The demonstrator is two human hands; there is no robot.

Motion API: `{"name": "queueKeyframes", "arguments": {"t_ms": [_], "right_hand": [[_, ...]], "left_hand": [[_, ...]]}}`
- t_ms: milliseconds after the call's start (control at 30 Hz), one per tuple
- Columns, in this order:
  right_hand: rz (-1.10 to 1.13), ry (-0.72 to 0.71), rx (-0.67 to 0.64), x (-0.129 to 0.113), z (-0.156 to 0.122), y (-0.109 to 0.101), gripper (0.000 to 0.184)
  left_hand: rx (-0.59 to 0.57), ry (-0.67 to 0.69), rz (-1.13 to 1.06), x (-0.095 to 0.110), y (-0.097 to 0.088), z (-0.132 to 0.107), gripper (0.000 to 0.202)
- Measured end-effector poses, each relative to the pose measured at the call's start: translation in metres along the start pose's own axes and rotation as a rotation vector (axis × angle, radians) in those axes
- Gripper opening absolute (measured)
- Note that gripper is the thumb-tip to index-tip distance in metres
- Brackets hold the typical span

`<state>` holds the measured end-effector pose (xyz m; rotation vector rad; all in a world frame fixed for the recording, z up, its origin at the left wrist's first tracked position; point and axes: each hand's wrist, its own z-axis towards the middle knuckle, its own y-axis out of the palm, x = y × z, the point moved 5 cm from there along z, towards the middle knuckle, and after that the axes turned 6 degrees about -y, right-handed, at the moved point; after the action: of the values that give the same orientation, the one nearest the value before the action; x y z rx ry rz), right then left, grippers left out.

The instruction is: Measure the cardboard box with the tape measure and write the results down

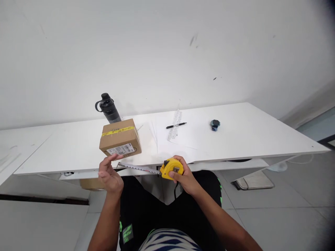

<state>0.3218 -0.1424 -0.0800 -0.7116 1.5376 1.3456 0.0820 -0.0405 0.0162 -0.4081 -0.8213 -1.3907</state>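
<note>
My right hand (181,174) is wrapped round a yellow tape measure (171,168), held over my lap by the table's front edge. Its metal blade (140,168) is drawn out to the left, the hooked end stopping beside my left hand (111,174). That hand is raised with fingers spread and holds nothing; whether a finger brushes the blade's tip I cannot tell. Just beyond my left fingertips sits a brown cardboard box (119,141) with yellow tape over its top and a white label (122,149) on its front.
On the white table (235,139), a dark bottle (110,108) stands behind the box. A black pen (176,125) lies across a printed slip (175,132) on white paper (187,139). Farther right is a wristwatch (215,124). Below the tabletop, another carton (91,184) shows at left.
</note>
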Motion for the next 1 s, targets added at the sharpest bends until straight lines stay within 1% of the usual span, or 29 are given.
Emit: {"name": "queueKeyframes", "arguments": {"t_ms": [100, 200, 433, 633, 800, 900, 1000], "right_hand": [[-0.02, 0.043, -0.023, 0.005, -0.011, 0.002, 0.061], [0.005, 0.056, -0.024, 0.011, -0.017, 0.005, 0.062], [0.086, 0.067, 0.003, 0.025, -0.022, 0.006, 0.061], [0.108, 0.071, 0.011, 0.026, -0.024, 0.005, 0.061], [0.096, 0.071, 0.015, 0.022, -0.025, 0.006, 0.059], [0.1, 0.075, 0.007, 0.022, -0.027, 0.009, 0.061], [0.102, 0.072, -0.009, 0.025, -0.027, 0.014, 0.062]], "left_hand": [[0.082, 0.067, -0.026, 0.011, -0.002, -0.003, 0.06], [0.144, 0.076, -0.016, 0.019, 0.0, -0.005, 0.06], [0.156, 0.069, 0.008, 0.018, 0.002, -0.005, 0.068], [0.198, -0.031, 0.063, 0.016, 0.002, -0.003, 0.079], [0.172, -0.043, 0.064, 0.018, 0.003, -0.002, 0.079], [0.105, -0.047, 0.012, 0.015, 0.007, -0.008, 0.077], [0.007, -0.065, -0.022, 0.01, 0.015, -0.023, 0.075]]}}
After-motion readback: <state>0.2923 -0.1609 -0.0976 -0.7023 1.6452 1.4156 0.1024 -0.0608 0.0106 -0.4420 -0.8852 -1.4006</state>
